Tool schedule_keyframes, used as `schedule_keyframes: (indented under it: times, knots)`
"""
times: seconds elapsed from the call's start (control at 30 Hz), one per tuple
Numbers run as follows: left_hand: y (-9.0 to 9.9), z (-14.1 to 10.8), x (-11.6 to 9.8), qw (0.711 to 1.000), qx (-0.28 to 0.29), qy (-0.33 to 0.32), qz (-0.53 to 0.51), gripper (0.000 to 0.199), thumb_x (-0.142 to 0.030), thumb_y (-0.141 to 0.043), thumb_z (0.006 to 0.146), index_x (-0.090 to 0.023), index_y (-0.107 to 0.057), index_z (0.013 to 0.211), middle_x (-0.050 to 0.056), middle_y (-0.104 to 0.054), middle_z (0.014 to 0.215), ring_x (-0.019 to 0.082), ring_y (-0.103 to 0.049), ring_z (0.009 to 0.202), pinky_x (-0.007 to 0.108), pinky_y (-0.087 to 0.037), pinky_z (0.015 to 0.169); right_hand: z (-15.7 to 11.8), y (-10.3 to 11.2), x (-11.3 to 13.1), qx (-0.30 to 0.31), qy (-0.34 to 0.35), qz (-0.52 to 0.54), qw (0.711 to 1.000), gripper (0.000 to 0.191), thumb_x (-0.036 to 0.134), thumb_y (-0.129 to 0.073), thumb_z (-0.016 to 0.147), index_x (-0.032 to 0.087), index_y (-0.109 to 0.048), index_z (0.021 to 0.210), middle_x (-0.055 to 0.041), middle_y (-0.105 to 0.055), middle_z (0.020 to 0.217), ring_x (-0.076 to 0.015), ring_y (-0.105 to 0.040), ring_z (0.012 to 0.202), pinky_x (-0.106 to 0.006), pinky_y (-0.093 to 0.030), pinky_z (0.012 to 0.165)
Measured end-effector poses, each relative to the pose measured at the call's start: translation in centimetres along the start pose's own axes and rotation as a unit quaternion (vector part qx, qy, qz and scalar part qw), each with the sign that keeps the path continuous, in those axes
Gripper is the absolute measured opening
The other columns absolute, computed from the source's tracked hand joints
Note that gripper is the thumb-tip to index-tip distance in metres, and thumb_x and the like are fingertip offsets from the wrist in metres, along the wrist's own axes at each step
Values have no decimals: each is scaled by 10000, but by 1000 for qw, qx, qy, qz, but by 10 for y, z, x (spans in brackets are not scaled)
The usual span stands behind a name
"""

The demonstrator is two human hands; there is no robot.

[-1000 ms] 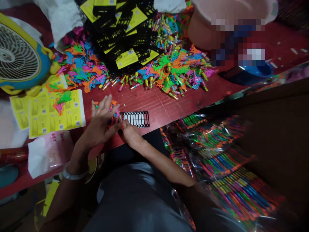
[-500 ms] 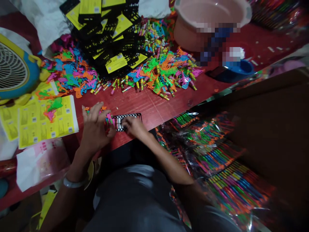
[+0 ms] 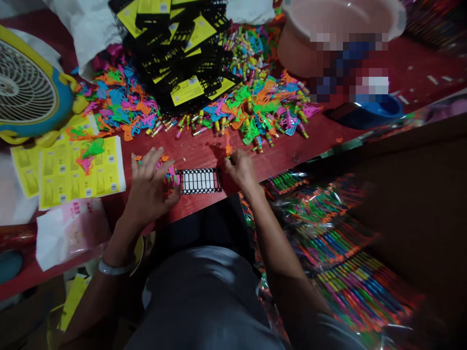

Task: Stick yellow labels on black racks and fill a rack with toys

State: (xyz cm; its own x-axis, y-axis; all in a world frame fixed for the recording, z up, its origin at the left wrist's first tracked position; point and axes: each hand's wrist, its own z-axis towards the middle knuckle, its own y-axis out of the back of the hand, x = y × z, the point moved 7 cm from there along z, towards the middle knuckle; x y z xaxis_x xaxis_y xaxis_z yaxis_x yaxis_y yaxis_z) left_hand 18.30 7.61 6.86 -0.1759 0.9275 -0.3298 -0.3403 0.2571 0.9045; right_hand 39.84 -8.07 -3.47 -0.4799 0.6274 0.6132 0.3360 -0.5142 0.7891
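A black slotted rack (image 3: 200,181) lies flat near the table's front edge, with white showing through its slots. My left hand (image 3: 150,182) rests at the rack's left end, fingers spread over small colourful pieces (image 3: 170,176) that it partly hides. To the right of the rack, my right hand (image 3: 241,170) has its fingers pinched on a small orange piece (image 3: 228,143) that sticks up from the fingertips. Just beyond is a heap of colourful plastic pieces and small tubes (image 3: 255,112).
Black racks with yellow cards (image 3: 188,90) are piled at the back. A yellow-and-blue fan (image 3: 62,99) and yellow card sheets (image 3: 78,170) are at left. A pink basin (image 3: 297,53) and blue bowl (image 3: 379,114) stand right. Bagged colourful items (image 3: 350,282) lie below the edge.
My right hand has moved right, off the rack, and now has an orange piece at its fingertips. My left hand keeps its place by the rack. The whole view has shifted slightly.
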Motion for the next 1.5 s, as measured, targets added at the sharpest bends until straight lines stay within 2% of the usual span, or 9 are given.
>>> schedule_keyframes:
  times: [0.17,0.33,0.5,0.73,0.87,1.17,1.37,1.43,1.5]
  knots:
    - [-1,1,-1,1000,10,-14,13,501,-434,-557,935,-218,-514,1385,210,-388,1637,397,-338,1544,714,-110,1257,-12,-38,34,15,-4,163,986,298,240,-509,962,179,-494,1253,-68,-697,991,-201,-659,881,-329,-538,825]
    - [-3,0,1,1000,16,-9,4,523,-454,-564,928,-269,-479,1409,156,-302,1701,378,-283,1574,698,-79,1266,-12,-85,79,145,42,244,958,279,214,-507,977,193,-479,1254,-18,-695,938,-170,-675,812,-299,-543,829]
    - [-5,0,2,1000,20,-16,10,527,-445,-560,929,-264,-470,1416,166,-308,1697,377,-289,1572,687,-83,1265,-7,-89,100,169,93,186,964,289,193,-559,929,142,-531,1212,-127,-717,1084,-240,-677,1013,-362,-514,942]
    - [-3,-1,-1,1000,7,-26,7,546,-388,-553,934,-287,-431,1457,151,-290,1708,376,-286,1576,683,-78,1268,4,-92,106,199,147,285,926,318,96,-485,862,137,-582,1162,-94,-727,1067,-183,-693,982,-303,-523,936]
    - [-3,-1,-3,1000,0,-27,9,558,-371,-550,939,-283,-419,1475,144,-294,1707,368,-276,1582,673,-93,1276,2,-100,107,211,181,245,929,268,105,-495,872,133,-627,1103,-126,-714,1160,-188,-684,1043,-295,-520,944]
    - [-4,0,-3,1000,-2,-27,12,660,-413,-570,934,-281,-357,1544,171,-326,1682,370,-294,1572,672,-75,1280,-25,-95,122,172,163,23,971,336,119,-430,981,166,-638,1240,-123,-690,1236,-230,-643,1181,-346,-484,1064]
    - [-4,2,-4,999,30,-22,13,503,-378,-578,938,-392,-531,1438,58,-206,1744,408,-240,1584,721,-54,1251,-5,-92,120,229,176,60,956,272,81,-550,911,163,-676,1137,-85,-724,1119,-208,-669,1046,-317,-511,959]
    - [-4,1,-3,999,28,-18,10,517,-387,-583,935,-370,-522,1448,75,-203,1744,413,-238,1584,725,-69,1249,15,-70,104,178,160,69,968,208,100,-555,920,156,-684,1074,-86,-716,1069,-206,-654,1042,-320,-502,964]
    - [-5,1,-3,999,28,-19,7,523,-399,-587,932,-354,-515,1448,88,-203,1743,417,-239,1583,729,-69,1248,41,-28,69,18,76,36,996,211,145,-523,957,138,-666,1112,-132,-674,1138,-231,-616,1119,-361,-480,1009]
